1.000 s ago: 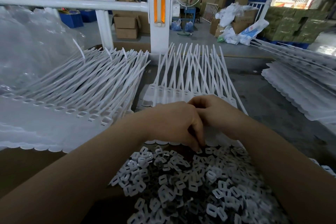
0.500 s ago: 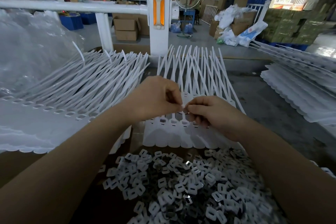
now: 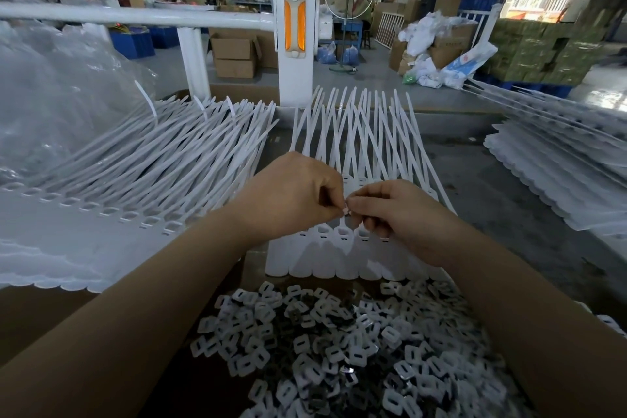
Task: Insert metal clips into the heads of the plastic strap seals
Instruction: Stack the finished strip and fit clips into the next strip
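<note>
A row of white plastic strap seals [image 3: 342, 258] lies flat before me, heads toward me and straps fanning away. My left hand [image 3: 291, 197] and my right hand [image 3: 397, 214] meet fingertip to fingertip above the seal heads, both pinching one small metal clip [image 3: 346, 210] between them. The clip is mostly hidden by the fingers. Below my forearms lies a heap of loose metal clips [image 3: 339, 350] with square holes.
A large stack of strap seals [image 3: 112, 187] fills the left side, and another stack [image 3: 559, 173] lies at the right. Clear plastic bagging [image 3: 51, 95] sits at far left. A white railing post [image 3: 295, 44] with an orange reflector stands behind the work surface.
My hands rose from the clip heap a second ago to the seal heads, bringing a clip up. Since half a second ago they have barely moved.
</note>
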### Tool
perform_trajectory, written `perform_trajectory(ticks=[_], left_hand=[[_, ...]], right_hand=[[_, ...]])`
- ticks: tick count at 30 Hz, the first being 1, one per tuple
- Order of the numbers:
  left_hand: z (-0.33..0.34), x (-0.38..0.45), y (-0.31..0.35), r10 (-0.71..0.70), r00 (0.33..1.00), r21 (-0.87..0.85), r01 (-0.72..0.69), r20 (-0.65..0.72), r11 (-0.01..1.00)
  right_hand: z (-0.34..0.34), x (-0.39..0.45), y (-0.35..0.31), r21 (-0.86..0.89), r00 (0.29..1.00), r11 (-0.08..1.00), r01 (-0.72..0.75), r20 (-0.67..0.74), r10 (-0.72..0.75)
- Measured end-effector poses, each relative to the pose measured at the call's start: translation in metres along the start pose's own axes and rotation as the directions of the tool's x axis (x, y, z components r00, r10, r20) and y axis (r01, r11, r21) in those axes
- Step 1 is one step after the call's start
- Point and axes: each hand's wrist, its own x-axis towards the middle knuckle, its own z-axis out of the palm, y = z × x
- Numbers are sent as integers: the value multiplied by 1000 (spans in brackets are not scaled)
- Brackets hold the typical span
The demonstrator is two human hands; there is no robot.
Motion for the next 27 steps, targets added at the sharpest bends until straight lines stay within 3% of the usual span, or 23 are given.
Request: perform_trajectory(ticks=[4,6,14,19,23,27], left_hand=[[-5,5,-5,-345,932,-272,364,115,891],[-7,5,-6,-424,891,-332,455,164,826],[-3,6,-2,-495,827,-361,562,267,744],[-13,6,-10,-605,711,-394,703,359,592],[-18,1,-19,-678,637,-248,770,367,588],[-12,-1,-20,-721,606,-128,788,335,603]], right_hand=[[1,0,1,-18,1000,1000,5,-7,-5],[2,0,1,-42,1000,999,18,-4,-18],[5,-1,-1,-105,998,992,65,13,-64],[6,1,1,-103,998,993,57,-24,-59],[7,2,2,-144,999,989,29,-32,-34],[8,3,2,-176,1000,984,22,-17,-26]])
